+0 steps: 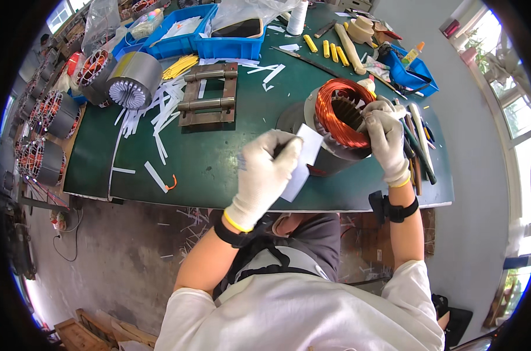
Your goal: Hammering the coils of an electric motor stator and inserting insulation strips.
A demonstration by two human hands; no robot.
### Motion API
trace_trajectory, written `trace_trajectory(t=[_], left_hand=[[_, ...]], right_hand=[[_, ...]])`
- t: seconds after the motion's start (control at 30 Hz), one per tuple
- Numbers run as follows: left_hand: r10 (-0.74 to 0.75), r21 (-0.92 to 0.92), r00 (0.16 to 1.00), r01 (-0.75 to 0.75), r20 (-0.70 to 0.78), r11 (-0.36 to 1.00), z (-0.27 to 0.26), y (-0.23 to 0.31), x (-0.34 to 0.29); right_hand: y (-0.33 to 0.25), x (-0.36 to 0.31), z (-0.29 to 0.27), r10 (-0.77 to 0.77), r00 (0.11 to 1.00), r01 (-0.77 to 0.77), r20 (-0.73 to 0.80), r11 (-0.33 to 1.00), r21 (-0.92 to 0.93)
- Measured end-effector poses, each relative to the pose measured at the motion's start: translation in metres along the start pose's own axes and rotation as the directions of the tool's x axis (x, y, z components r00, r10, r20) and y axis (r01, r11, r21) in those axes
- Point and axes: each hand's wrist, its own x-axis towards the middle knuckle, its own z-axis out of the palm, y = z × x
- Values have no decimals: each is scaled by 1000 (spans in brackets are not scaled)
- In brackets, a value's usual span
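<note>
In my gloved left hand (271, 161), fingers and thumb pinch white pieces of insulation paper (311, 145), which stick out to the right, up and down. Right of the paper, a motor stator (335, 165) stands on the green table with orange-red copper winding (335, 93) around its open top. My gloved right hand (385, 131) is closed at the winding's right side, its fingers bent together. What sits between those fingers, if anything, is too small to make out.
A steel frame with two rollers (207, 104) lies left of centre, beside scattered white paper strips (169, 105) and another stator (134, 81). Blue bins (233, 48) line the back. Wooden-handled tools (417, 140) and a blue tray (407, 70) are at the right.
</note>
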Motion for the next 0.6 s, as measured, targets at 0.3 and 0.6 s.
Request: trace_trajectory(t=[0.3, 0.6], left_hand=[[277, 162, 960, -268, -40, 950, 31, -5, -1], [181, 341, 982, -185, 43, 921, 6, 13, 22]], right_hand=[[-2, -4, 4, 14, 999, -12, -33, 999, 45], [-28, -6, 28, -104, 955, 47, -278, 978, -204]])
